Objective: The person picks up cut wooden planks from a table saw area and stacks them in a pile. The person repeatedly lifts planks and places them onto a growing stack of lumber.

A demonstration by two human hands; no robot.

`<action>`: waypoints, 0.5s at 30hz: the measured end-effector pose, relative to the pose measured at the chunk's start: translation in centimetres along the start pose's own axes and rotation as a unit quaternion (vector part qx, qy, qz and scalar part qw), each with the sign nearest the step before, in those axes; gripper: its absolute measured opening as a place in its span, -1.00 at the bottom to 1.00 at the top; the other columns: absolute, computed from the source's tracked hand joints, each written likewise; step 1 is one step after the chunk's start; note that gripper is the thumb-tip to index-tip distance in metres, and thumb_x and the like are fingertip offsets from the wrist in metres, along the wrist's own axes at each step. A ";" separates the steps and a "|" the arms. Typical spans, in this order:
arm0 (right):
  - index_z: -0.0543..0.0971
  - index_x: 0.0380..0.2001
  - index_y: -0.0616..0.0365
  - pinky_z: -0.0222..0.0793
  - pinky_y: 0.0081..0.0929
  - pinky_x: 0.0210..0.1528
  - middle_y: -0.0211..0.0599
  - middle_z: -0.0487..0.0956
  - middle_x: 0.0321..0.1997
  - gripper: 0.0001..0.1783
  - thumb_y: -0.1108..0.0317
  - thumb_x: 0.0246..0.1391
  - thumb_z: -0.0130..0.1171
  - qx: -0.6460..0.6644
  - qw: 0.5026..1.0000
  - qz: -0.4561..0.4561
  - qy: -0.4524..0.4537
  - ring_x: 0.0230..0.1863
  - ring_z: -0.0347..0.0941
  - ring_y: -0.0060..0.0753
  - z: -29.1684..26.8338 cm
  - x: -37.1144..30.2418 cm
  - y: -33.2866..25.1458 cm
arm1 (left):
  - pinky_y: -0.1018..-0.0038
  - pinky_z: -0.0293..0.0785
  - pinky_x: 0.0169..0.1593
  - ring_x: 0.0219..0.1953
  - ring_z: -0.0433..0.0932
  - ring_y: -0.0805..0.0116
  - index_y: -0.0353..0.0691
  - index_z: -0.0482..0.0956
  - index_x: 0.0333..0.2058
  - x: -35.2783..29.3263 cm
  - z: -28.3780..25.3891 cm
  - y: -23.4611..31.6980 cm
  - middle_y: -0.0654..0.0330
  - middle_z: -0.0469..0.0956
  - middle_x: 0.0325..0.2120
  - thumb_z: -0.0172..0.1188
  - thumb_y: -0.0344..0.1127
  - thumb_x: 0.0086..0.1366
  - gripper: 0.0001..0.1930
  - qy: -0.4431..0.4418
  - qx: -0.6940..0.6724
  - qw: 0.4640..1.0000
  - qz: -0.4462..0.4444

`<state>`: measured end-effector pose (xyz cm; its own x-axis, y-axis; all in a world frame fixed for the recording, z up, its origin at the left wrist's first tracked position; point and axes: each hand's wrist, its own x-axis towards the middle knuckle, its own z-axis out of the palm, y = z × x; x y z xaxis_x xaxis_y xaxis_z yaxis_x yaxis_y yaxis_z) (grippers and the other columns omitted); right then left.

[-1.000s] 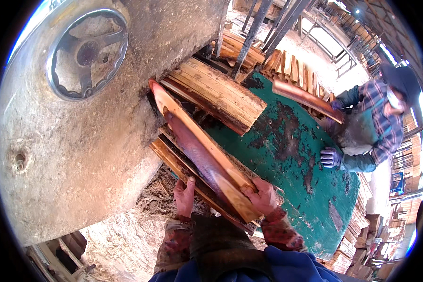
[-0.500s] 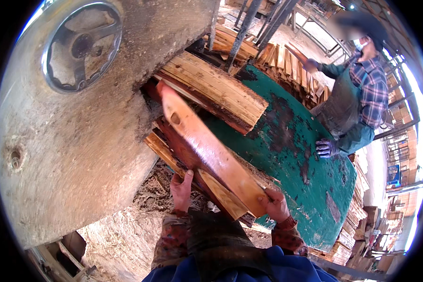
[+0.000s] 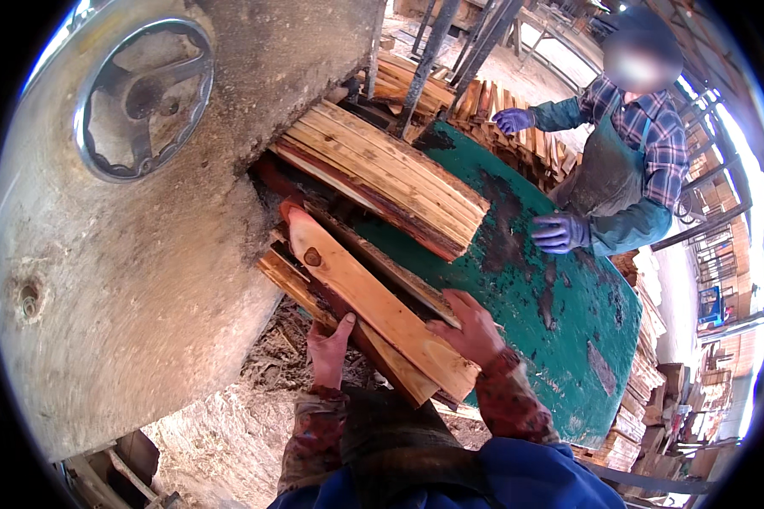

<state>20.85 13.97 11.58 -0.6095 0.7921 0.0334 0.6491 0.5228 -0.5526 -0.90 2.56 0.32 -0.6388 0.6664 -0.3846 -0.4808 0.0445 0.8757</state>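
A long reddish-orange board [image 3: 373,297] with a dark knot lies slanted on top of other boards in front of me. Beneath its left side are more narrow boards [image 3: 399,369]. My left hand [image 3: 328,352] grips their left edge, thumb on top and fingers hidden below. My right hand [image 3: 471,329] rests at the right edge of the top board, fingers apart, touching it and a bark-edged board [image 3: 390,261] beside it. The boards' far ends lie near the slot under a large worn panel [image 3: 187,280].
A stack of boards [image 3: 390,174] lies beyond mine on a worn green table [image 3: 526,280]. Across it stands a co-worker [image 3: 624,161] in gloves and an apron. A handwheel [image 3: 144,97] is fixed to the panel. Sawdust and scraps [image 3: 221,424] cover the ground.
My right hand has let go of the top board's near end and moved farther up its right edge. The board has settled lower. The co-worker has turned, hands now held above the table.
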 end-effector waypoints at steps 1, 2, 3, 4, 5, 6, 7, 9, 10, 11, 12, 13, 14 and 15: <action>0.39 0.10 0.33 0.36 -0.17 0.06 0.12 0.43 0.07 -0.21 -0.09 -0.02 0.27 0.000 1.000 -0.002 -0.007 0.06 0.40 0.11 1.2 1.2 0.2 | 0.57 0.44 -0.12 -0.25 0.49 0.51 -0.35 0.51 -0.11 0.0 -0.1 -0.1 0.25 0.58 -0.24 0.44 -0.32 0.08 -0.57 0.001 0.006 1.000 0.004; 0.34 0.14 0.35 0.33 -0.16 0.10 0.15 0.41 0.09 -0.14 -0.14 -0.04 0.27 -0.017 0.999 0.002 -0.027 0.09 0.38 0.12 2.5 2.2 0.4 | 0.57 0.44 -0.12 -0.26 0.50 0.51 -0.35 0.51 -0.12 0.1 -0.1 -0.3 0.25 0.59 -0.24 0.45 -0.31 0.08 -0.57 0.001 0.013 1.000 0.007; 0.30 0.17 0.36 0.30 -0.14 0.13 0.17 0.39 0.11 -0.07 -0.19 -0.06 0.26 -0.035 0.998 0.006 -0.046 0.11 0.36 0.14 3.6 3.2 0.5 | 0.57 0.44 -0.12 -0.26 0.50 0.52 -0.35 0.51 -0.12 0.1 -0.1 -0.5 0.25 0.59 -0.25 0.45 -0.31 0.08 -0.57 -0.001 0.019 1.000 0.010; 0.26 0.20 0.38 0.27 -0.13 0.17 0.19 0.37 0.13 0.00 -0.24 -0.08 0.25 -0.053 0.996 0.008 -0.068 0.14 0.33 0.16 4.2 4.2 0.0 | 0.57 0.44 -0.12 -0.26 0.49 0.51 -0.36 0.50 -0.13 -0.2 0.2 0.0 0.24 0.59 -0.25 0.45 -0.30 0.07 -0.57 0.001 -0.015 0.999 0.028; 0.26 0.21 0.37 0.25 -0.12 0.18 0.19 0.37 0.14 0.03 -0.26 -0.10 0.25 -0.040 0.996 0.034 -0.077 0.14 0.33 0.16 4.6 4.9 -0.6 | 0.56 0.44 -0.12 -0.26 0.50 0.50 -0.37 0.50 -0.13 -0.1 0.1 -0.1 0.23 0.59 -0.25 0.45 -0.30 0.08 -0.56 0.002 -0.024 0.999 0.033; 0.25 0.21 0.37 0.24 -0.11 0.18 0.19 0.36 0.14 0.05 -0.28 -0.13 0.26 -0.028 0.994 0.060 -0.086 0.14 0.33 0.17 4.7 5.6 -1.2 | 0.55 0.44 -0.12 -0.26 0.50 0.49 -0.37 0.50 -0.13 0.1 0.0 -0.5 0.22 0.59 -0.25 0.45 -0.29 0.08 -0.56 0.003 -0.033 0.999 0.038; 0.25 0.21 0.37 0.23 -0.10 0.19 0.19 0.36 0.15 0.08 -0.30 -0.15 0.26 -0.016 0.991 0.088 -0.096 0.14 0.33 0.17 4.7 5.9 -1.6 | 0.54 0.45 -0.12 -0.26 0.50 0.48 -0.38 0.50 -0.13 0.0 0.0 -0.4 0.21 0.58 -0.26 0.45 -0.28 0.08 -0.56 0.002 -0.041 0.998 0.040; 0.22 0.24 0.34 0.24 -0.11 0.20 0.15 0.36 0.15 0.11 -0.30 -0.18 0.29 -0.050 0.990 0.078 -0.110 0.16 0.32 0.15 5.2 6.6 -1.3 | 0.52 0.45 -0.11 -0.25 0.51 0.45 -0.39 0.50 -0.13 -0.2 0.1 -0.2 0.20 0.58 -0.26 0.45 -0.27 0.08 -0.55 0.008 -0.018 1.000 0.019; 0.21 0.25 0.32 0.24 -0.12 0.21 0.13 0.36 0.16 0.13 -0.30 -0.20 0.31 -0.067 0.988 0.071 -0.117 0.17 0.32 0.14 5.6 6.9 -1.2 | 0.51 0.45 -0.11 -0.25 0.51 0.44 -0.40 0.50 -0.13 -0.2 0.1 0.2 0.19 0.58 -0.26 0.44 -0.26 0.09 -0.55 0.011 -0.006 1.000 0.009; 0.23 0.24 0.31 0.24 -0.12 0.21 0.11 0.36 0.16 0.11 -0.29 -0.21 0.32 -0.057 0.990 0.069 -0.108 0.18 0.32 0.13 5.6 6.9 -1.1 | 0.51 0.45 -0.10 -0.23 0.51 0.43 -0.40 0.49 -0.12 -0.3 0.1 0.5 0.19 0.58 -0.24 0.44 -0.25 0.09 -0.54 0.010 -0.002 1.000 0.002; 0.26 0.23 0.30 0.24 -0.12 0.21 0.08 0.36 0.17 0.09 -0.27 -0.22 0.34 -0.046 0.992 0.066 -0.098 0.18 0.31 0.13 5.6 6.7 -1.0 | 0.50 0.45 -0.08 -0.22 0.51 0.43 -0.40 0.49 -0.11 -0.4 0.2 0.9 0.18 0.58 -0.23 0.44 -0.25 0.09 -0.53 0.008 0.002 1.000 -0.005; 0.28 0.21 0.29 0.24 -0.12 0.21 0.05 0.37 0.17 0.07 -0.26 -0.23 0.35 -0.035 0.993 0.063 -0.090 0.18 0.31 0.12 5.7 6.5 -0.8 | 0.50 0.45 -0.07 -0.21 0.51 0.42 -0.41 0.49 -0.10 -0.4 0.3 1.1 0.18 0.57 -0.22 0.43 -0.24 0.10 -0.52 0.007 0.004 1.000 -0.013; 0.31 0.19 0.28 0.22 -0.11 0.22 0.06 0.37 0.17 0.05 -0.25 -0.24 0.35 -0.035 0.995 0.047 -0.083 0.18 0.31 0.13 5.8 6.1 -0.8 | 0.49 0.45 -0.07 -0.20 0.51 0.42 -0.41 0.48 -0.08 -0.6 0.4 1.3 0.18 0.57 -0.21 0.43 -0.24 0.10 -0.51 0.010 -0.018 1.000 -0.007; 0.34 0.16 0.28 0.20 -0.11 0.23 0.06 0.37 0.17 0.02 -0.25 -0.24 0.35 -0.034 0.996 0.030 -0.075 0.17 0.30 0.15 5.9 5.5 -0.8 | 0.49 0.44 -0.06 -0.19 0.51 0.42 -0.41 0.48 -0.07 -0.9 0.5 1.5 0.18 0.56 -0.19 0.43 -0.23 0.10 -0.50 0.013 -0.041 0.999 -0.002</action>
<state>14.29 16.10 7.31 -0.6269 0.7688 -0.1264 0.7127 0.5003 -0.4916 -0.73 2.40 2.13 -0.6514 0.6472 -0.3961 -0.5297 -0.0141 0.8481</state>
